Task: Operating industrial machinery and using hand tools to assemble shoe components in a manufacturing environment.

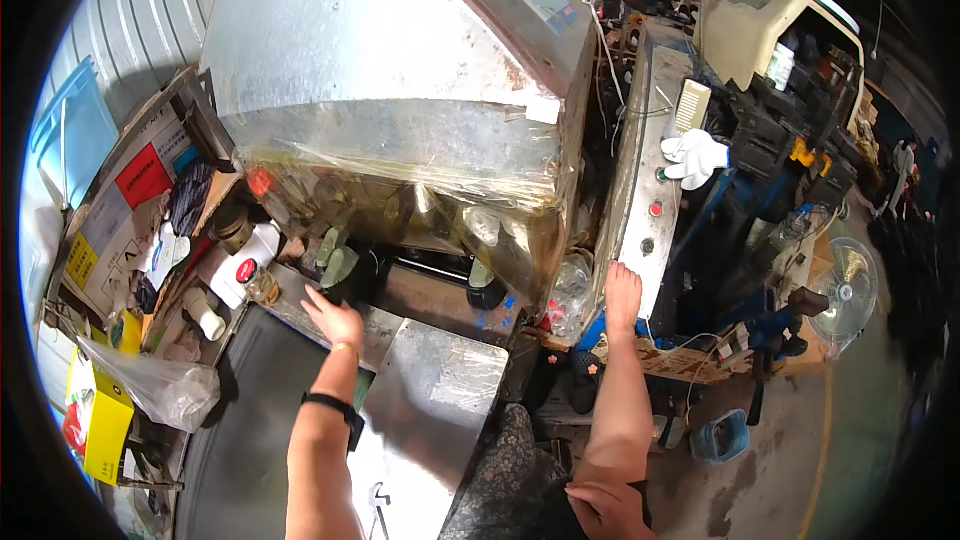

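My left hand (pixel 335 320), with fingers spread and nothing in it, hovers over the near edge of a metal worktop beside a shiny metal plate (pixel 445 370). Just beyond it sits a dark shoe-like piece with a grey-green top (pixel 338 265); a similar piece (pixel 484 278) lies further right, under the clear plastic curtain (pixel 420 195) of a metal hood (pixel 370 50). My right hand (pixel 622 295) is at the near end of a pale control panel (pixel 630 230), fingers bent together; whatever they press or hold is hidden. A red button (pixel 655 209) and a black knob (pixel 647 245) are just past it.
A white glove (pixel 693 155) lies on the panel. At left are a red-lidded jar (pixel 260 280), a white cup (pixel 205 316), a clear plastic bag (pixel 175 390) and a yellow box (pixel 103 415). A dark belt-like surface (pixel 250 430) runs below. A fan (pixel 848 290) and blue basket (pixel 722 437) stand right.
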Demonstrator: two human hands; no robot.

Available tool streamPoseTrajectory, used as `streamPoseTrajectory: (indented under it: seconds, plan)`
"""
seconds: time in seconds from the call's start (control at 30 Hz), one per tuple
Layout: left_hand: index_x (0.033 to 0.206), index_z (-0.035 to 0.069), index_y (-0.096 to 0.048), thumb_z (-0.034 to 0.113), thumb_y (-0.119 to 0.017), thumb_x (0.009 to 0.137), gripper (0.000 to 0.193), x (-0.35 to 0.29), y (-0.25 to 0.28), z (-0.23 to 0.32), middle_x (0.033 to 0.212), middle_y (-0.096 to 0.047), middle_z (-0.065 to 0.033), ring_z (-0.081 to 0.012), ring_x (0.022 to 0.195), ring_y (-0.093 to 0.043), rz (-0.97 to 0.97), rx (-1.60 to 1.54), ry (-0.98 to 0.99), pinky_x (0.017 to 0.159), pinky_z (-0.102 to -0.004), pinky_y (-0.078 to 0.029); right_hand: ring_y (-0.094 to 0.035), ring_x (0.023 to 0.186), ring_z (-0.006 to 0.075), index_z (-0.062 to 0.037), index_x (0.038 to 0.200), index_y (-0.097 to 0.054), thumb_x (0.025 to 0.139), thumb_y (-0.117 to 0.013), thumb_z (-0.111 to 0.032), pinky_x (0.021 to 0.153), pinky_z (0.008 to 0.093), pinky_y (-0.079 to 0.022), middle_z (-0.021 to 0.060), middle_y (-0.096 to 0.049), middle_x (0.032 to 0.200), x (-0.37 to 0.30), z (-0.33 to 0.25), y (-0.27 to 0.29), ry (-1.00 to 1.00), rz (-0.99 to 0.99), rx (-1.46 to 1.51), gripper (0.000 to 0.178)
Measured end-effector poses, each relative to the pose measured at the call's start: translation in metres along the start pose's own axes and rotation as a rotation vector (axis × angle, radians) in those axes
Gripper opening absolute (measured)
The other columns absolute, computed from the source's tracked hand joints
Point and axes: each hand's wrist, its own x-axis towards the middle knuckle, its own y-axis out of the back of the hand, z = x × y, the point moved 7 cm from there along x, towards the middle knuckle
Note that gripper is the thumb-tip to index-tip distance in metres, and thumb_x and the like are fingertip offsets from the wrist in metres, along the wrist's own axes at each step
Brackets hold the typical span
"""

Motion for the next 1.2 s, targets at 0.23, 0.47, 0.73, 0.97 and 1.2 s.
streamPoseTrajectory:
  seconds: [0.23,0.47,0.73,0.97,1.2]
  plan:
    - [0.137,0.003,-0.049,0.029,-0.063,0.086,0.058,-0.214,0.047,0.032,0.146,-0.037,-0.0304,-0.0481,0.137,-0.032,-0.736,-0.072,-0.679,0.113,-0.0562,-0.026,-0.071,0.078,0.0227,-0.0086,0.089,-0.073,0.083,-0.071,-0.016,0.071,0.0319,-0.057,0.0059,-0.073,0.085,0.014,-0.043,0.004,0.083,0.101,-0.057,0.010]
    - [0.141,0.011,-0.048,0.038,-0.052,0.092,0.056,-0.291,0.062,0.061,0.154,-0.030,-0.0240,-0.0450,0.145,-0.019,-0.779,0.030,-0.633,0.118,-0.0562,-0.011,-0.071,0.087,0.0225,-0.0045,0.102,-0.071,0.089,-0.068,-0.011,0.079,0.0306,-0.055,0.0103,-0.073,0.097,-0.023,-0.003,0.007,-0.026,0.046,0.240,0.015]
    - [0.145,0.012,-0.043,0.044,-0.053,0.089,0.066,-0.303,0.067,0.064,0.156,-0.028,-0.0222,-0.0427,0.146,-0.018,-0.733,0.111,-0.721,0.119,-0.0534,-0.010,-0.045,0.125,0.0448,-0.0011,0.130,-0.050,0.072,-0.075,-0.016,0.101,0.0478,-0.041,0.0272,-0.042,0.142,-0.039,0.133,0.189,-0.337,0.405,-0.843,0.066]
    - [0.144,0.013,-0.045,0.041,-0.061,0.081,0.070,-0.297,0.073,0.059,0.154,-0.033,-0.0193,-0.0391,0.144,-0.025,-0.705,0.181,-0.661,0.118,-0.0521,-0.015,-0.053,0.121,0.0431,0.0033,0.147,-0.019,0.075,-0.074,-0.020,0.098,0.0450,-0.047,0.0308,-0.038,0.145,-0.047,0.233,0.203,-0.910,0.422,-0.548,0.094]
    - [0.142,0.014,-0.047,0.040,-0.063,0.080,0.069,-0.302,0.067,0.063,0.153,-0.034,-0.0185,-0.0374,0.143,-0.027,-0.648,0.203,-0.705,0.117,-0.0510,-0.019,-0.063,0.106,0.0406,0.0072,0.123,-0.052,0.074,-0.075,-0.026,0.090,0.0448,-0.051,0.0275,-0.066,0.109,-0.033,0.272,0.221,-1.060,0.326,-0.312,0.064]
